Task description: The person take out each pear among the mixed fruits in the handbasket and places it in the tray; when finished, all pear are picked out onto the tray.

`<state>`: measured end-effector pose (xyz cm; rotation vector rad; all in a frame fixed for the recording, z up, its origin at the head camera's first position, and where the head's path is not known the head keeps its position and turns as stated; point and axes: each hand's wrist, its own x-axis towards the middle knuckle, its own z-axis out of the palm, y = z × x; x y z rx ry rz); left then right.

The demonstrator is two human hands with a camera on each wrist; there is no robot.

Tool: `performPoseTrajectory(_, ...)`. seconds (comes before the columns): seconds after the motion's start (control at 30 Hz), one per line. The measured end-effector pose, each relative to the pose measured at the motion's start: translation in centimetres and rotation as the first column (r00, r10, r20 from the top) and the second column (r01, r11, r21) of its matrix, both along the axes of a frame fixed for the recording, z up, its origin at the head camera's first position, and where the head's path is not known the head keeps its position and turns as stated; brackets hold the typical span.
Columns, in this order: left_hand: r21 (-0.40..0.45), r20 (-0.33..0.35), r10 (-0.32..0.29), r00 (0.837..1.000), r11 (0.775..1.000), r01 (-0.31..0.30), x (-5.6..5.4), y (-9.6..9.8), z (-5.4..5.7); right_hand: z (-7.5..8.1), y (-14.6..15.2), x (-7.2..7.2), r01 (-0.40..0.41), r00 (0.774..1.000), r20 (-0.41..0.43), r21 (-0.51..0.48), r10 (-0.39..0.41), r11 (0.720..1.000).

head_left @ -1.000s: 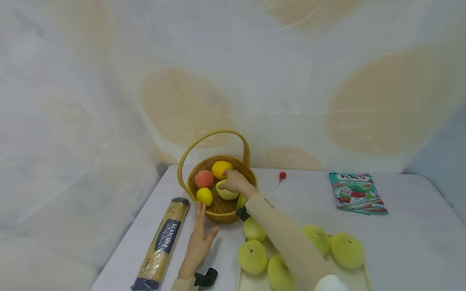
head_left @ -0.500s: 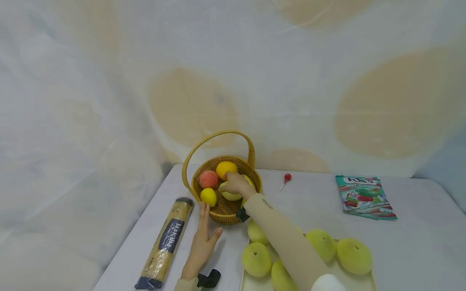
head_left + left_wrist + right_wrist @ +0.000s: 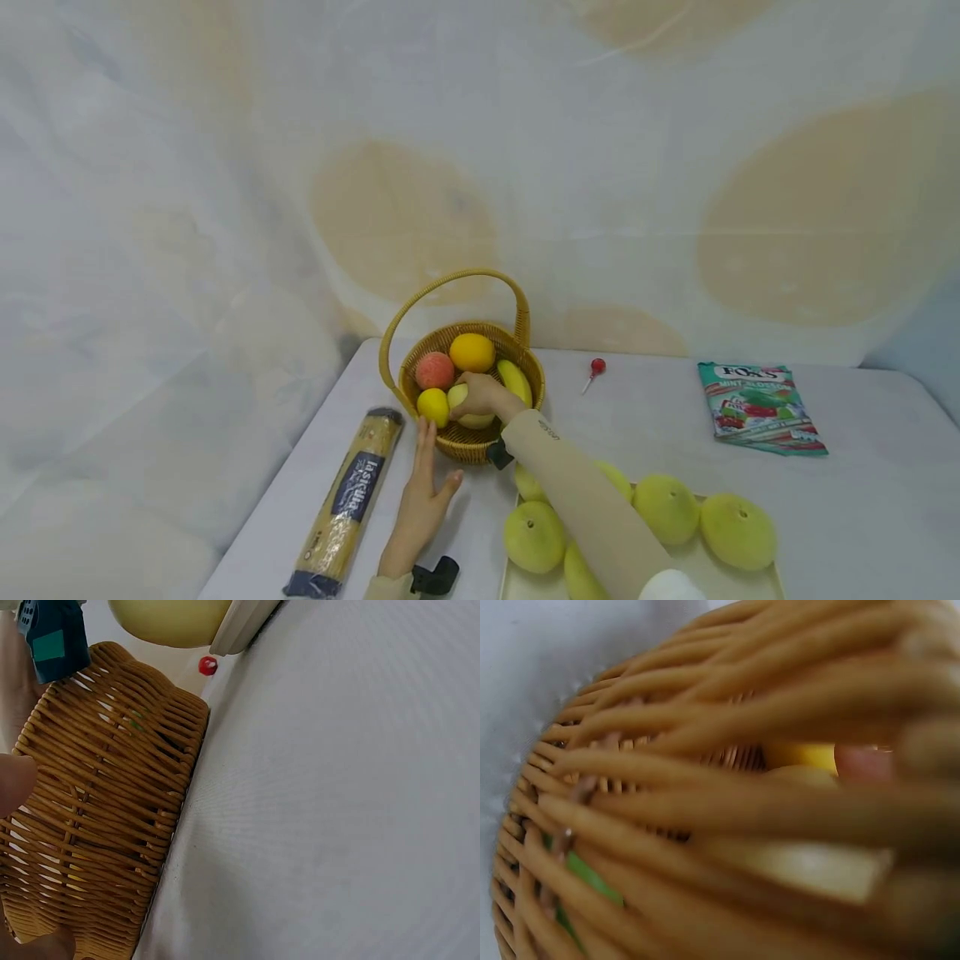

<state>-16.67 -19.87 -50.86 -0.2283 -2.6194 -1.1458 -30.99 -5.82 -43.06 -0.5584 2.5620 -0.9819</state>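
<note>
A round wicker basket (image 3: 467, 451) with a tall handle stands at the table's back left. Inside it are a peach (image 3: 435, 371), an orange-yellow fruit (image 3: 472, 353), a lemon (image 3: 432, 407), a banana (image 3: 514, 382) and a pale yellow-green fruit (image 3: 476, 422). My right hand (image 3: 483, 395) reaches over the rim and grips the pale fruit from above; some fingers are hidden. My left hand (image 3: 422, 506) has its fingers extended, tips against the basket's near left side. In the left wrist view, parts of that hand touch the woven wall (image 3: 105, 802).
A tray (image 3: 686, 567) with several large yellow-green fruits (image 3: 536, 537) lies at the front, partly under my right sleeve. A pack of spaghetti (image 3: 348, 500) lies left. A red lollipop (image 3: 597, 367) and a candy bag (image 3: 761, 408) are at the back right.
My right hand has moved the pale fruit toward the basket's near side, beside the lemon. More of the banana and the orange-yellow fruit now shows. The left hand stays at the basket.
</note>
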Motion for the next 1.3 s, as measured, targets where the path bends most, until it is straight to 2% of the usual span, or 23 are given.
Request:
performPoseTrajectory(0.2, 0.012, 0.009, 0.000, 1.000, 1.000, 0.000, 0.0, 0.1, 0.1, 0.1, 0.4, 0.3, -0.003, 1.000, -0.009, -0.030, 0.003, 1.000)
performPoseTrajectory(0.33, 0.015, 0.005, -0.001, 1.000, 1.000, 0.001, -0.1, 0.1, 0.0, 0.0, 0.9, 0.4, 0.005, 1.000, 0.000, -0.152, -0.005, 0.988)
performPoseTrajectory(0.43, 0.007, 0.000, -0.001, 1.000, 1.000, 0.001, -0.1, 0.0, 0.0, 0.1, 1.6, 0.4, 0.011, 0.999, 0.048, -0.282, 0.003, 0.959)
performPoseTrajectory(0.57, -0.002, 0.004, -0.004, 1.000, 1.000, 0.004, 0.0, -0.1, 0.1, 0.4, 2.6, 0.6, 0.004, 0.990, 0.134, -0.398, 0.054, 0.918)
performPoseTrajectory(0.7, -0.003, 0.016, 0.001, 1.000, 1.000, -0.001, 0.0, -0.1, 0.2, 1.3, 3.4, 0.9, 0.021, 0.972, 0.216, -0.466, 0.091, 0.885)
performPoseTrajectory(0.8, 0.001, 0.021, -0.005, 1.000, 1.000, 0.004, -0.1, -0.1, 0.1, 1.8, 4.1, 1.2, 0.060, 0.964, 0.253, -0.501, 0.080, 0.863)
performPoseTrajectory(0.9, 0.005, 0.029, -0.007, 1.000, 1.000, 0.007, -0.1, -0.1, 0.1, 2.0, 4.7, 1.4, 0.074, 0.961, 0.263, -0.536, 0.083, 0.841)
performPoseTrajectory(1.17, -0.002, 0.032, -0.010, 0.999, 1.000, 0.010, -0.1, 0.1, 0.1, 2.0, 6.3, 2.0, 0.057, 0.950, 0.274, -0.630, 0.153, 0.774)
performPoseTrajectory(1.3, -0.015, 0.025, -0.008, 1.000, 1.000, 0.008, 0.0, 0.1, 0.1, 2.5, 7.0, 2.4, 0.041, 0.939, 0.276, -0.686, 0.207, 0.726)
